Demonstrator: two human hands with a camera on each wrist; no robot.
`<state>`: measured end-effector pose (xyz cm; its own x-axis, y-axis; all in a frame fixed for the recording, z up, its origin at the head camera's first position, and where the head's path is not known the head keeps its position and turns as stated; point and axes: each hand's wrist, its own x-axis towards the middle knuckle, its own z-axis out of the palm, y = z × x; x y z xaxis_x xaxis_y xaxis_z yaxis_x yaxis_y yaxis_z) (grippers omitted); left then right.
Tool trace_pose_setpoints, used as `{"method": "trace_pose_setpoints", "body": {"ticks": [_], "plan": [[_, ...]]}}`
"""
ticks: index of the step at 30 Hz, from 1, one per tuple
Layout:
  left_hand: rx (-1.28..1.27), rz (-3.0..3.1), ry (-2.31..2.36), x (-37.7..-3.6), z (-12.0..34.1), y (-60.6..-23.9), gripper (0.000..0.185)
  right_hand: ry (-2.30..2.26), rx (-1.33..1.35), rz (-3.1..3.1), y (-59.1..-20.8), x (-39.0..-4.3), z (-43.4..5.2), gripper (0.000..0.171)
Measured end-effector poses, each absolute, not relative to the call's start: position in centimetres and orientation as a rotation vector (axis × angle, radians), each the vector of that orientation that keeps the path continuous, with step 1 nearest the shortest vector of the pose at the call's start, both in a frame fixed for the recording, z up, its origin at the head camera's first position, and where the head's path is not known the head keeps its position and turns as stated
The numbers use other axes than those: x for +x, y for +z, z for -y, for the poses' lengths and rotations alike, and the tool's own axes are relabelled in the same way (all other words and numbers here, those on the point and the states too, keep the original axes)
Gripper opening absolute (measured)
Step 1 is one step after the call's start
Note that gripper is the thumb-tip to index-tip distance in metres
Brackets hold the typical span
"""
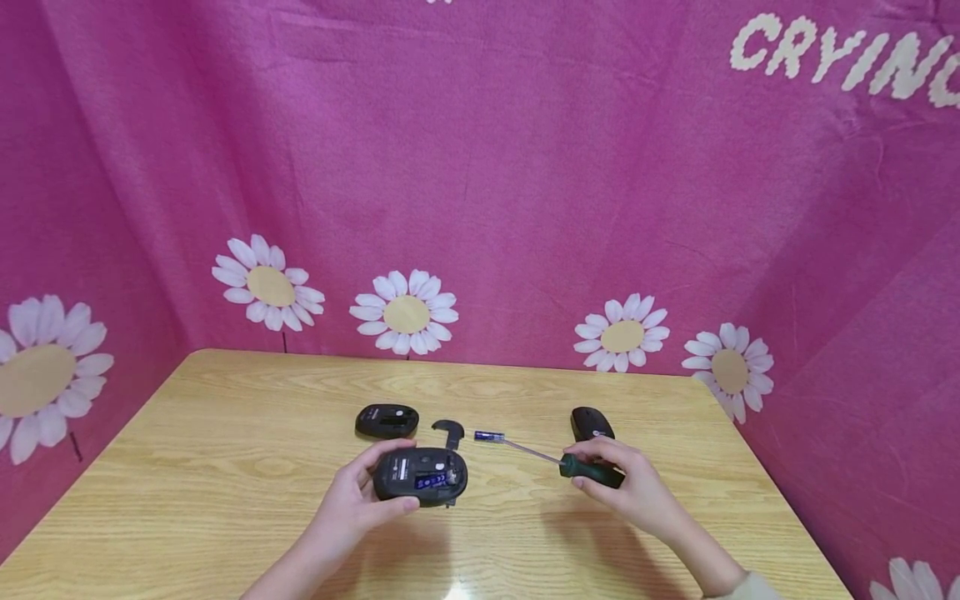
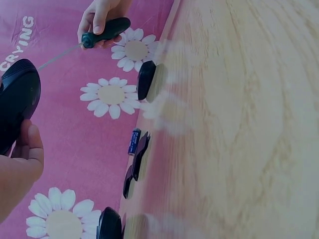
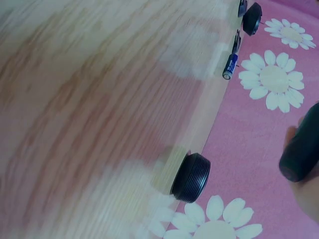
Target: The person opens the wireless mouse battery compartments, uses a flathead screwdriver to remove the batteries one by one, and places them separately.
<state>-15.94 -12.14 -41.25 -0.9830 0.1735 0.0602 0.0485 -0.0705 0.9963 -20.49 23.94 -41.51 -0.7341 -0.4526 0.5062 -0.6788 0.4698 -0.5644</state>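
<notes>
— Where is the upturned mouse [image 1: 420, 477]?
— On the bench [image 1: 187, 483], the left hand [image 1: 352, 500] gripping it.
— The right hand [image 1: 633, 487]?
— Curled round the screwdriver [image 1: 588, 468]; its tip seems near a battery [image 1: 489, 436].

Matt black plastic mouse [image 1: 420, 476] in the left hand [image 1: 352, 500]; dark green glossy-handled, thin metal-shafted screwdriver [image 1: 581, 467] in the right hand [image 1: 637, 487]; beneath both, smooth light-grained wooden table [image 1: 225, 467]; beyond, soft pink daisy-printed cloth [image 1: 525, 183]
</notes>
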Motion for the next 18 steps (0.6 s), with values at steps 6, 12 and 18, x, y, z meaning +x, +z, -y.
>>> {"method": "trace_pose_setpoints", "body": {"ticks": [6,12,18], "plan": [[0.245,-2.111,2.199,-15.9,12.4,-41.3,0.067,0.975,0.885,2.475,-42.0,-20.5,-24.5,0.033],[0.214,-2.117,2.195,-15.8,12.6,-41.2,0.066,0.766,0.82,2.5,-42.7,-20.7,-24.9,0.036],[0.227,-2.135,2.211,-15.9,12.8,-41.6,0.066,0.694,0.826,2.549,-43.2,-20.8,-25.3,0.037]]}}
